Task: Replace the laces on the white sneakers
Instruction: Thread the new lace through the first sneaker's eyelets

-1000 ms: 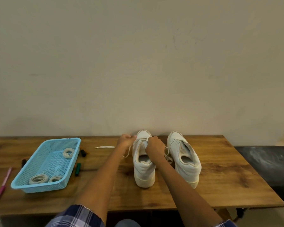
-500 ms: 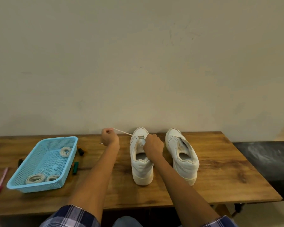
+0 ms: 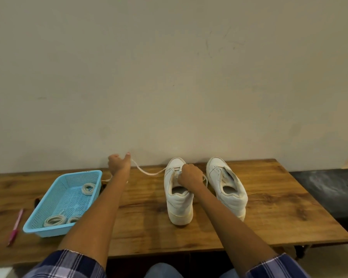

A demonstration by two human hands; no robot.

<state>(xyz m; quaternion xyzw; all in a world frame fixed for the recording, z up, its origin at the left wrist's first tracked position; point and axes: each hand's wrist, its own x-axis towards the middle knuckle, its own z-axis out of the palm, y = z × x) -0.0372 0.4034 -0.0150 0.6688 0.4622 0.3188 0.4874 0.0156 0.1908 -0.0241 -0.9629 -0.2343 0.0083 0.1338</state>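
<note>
Head cam: left hand grips lace — right hand pinches sneaker tongue.

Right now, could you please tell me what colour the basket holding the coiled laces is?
Light blue basket, clearest in the head view.

- L hand gripped lace, held off to left, lace sagging back to left sneaker.
- R hand curled on that sneaker's tongue.
- Right sneaker beside it.
- Blue basket w/ coiled laces on wooden table.
</note>
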